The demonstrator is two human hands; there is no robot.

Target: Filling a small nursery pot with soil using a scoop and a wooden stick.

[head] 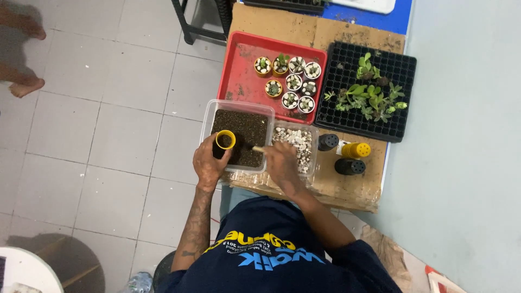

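From the head camera we look straight down on a cardboard-covered worktop (347,187) at which a person in a dark printed shirt sits. We see the left hand (209,163) wrapped around a small yellow pot (225,140), holding it upright over the near-left corner of a clear tub of dark soil (241,133); the pot's mouth shows dark inside. The right hand (281,163) is curled around a small stick-like tool (256,148), whose tip points into the soil just beside the pot; the tool is too small for us to tell its kind. The two hands are near each other but apart. Touching the soil tub on its right is a smaller clear tub of pale pebbles (297,146), partly under the right hand. Beyond both lies a red tray (241,70) carrying a cluster of little potted plants (290,81), most topped with white pebbles. To the right of the tray sits a black seedling tray (399,70) with green succulents (369,95) in its cells. Near that tray's front edge lie three empty small pots on their sides, two black (328,142) and one yellow (356,150). At far left, on the tiled floor (108,135), we see another person's bare feet (24,87).
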